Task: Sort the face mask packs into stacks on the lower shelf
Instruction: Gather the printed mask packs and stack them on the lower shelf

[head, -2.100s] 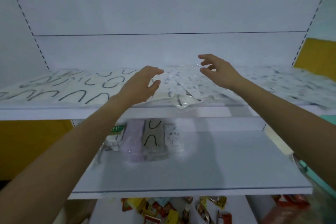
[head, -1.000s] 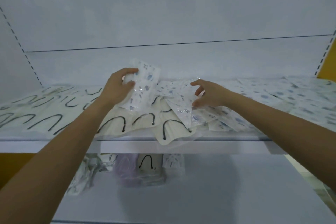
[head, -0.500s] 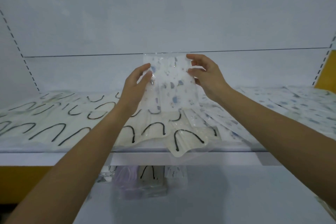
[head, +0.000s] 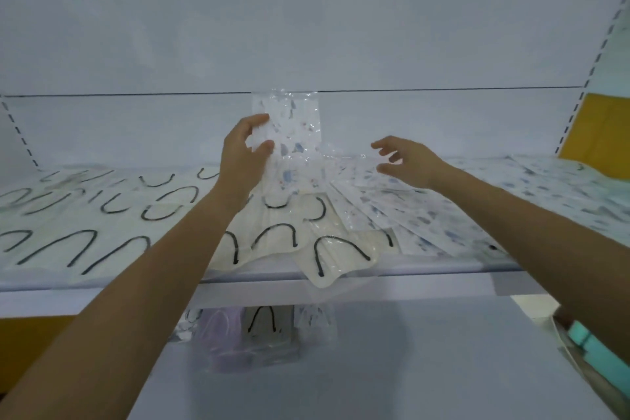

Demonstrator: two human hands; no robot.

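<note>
my left hand (head: 242,155) holds one speckled face mask pack (head: 291,128) by its left edge, thumb on the front, fingers curled behind; the pinch is tight on the clear wrapper. the pack stands upright above the upper shelf (head: 341,274), its top edge level with the dark seam line on the back panel (head: 306,27). its lower end meets the loose packs lying below it; cannot tell whether it touches them.

my right hand (head: 407,160) is loose and holds nothing: fingers spread and slightly bent, palm turned left, hovering just above the spread of speckled packs (head: 426,211) on the right part of the upper shelf. it is apart from the held pack.

upper shelf, left and centre: cream packs with black ear loops (head: 102,218), overlapping. one cream pack (head: 337,257) hangs over the front edge of the shelf.

lower shelf (head: 409,368): a short row of stacks sits near the back, under the upper shelf edge. from left: a stack partly hidden by my left forearm, a lilac stack (head: 226,339), a cream stack with black loops (head: 266,320), a speckled stack (head: 315,319). the stacks stand just beside one another. the rest of the lower shelf surface is bare white.

far right edge: a teal item (head: 586,339), blurred, cannot identify.
</note>
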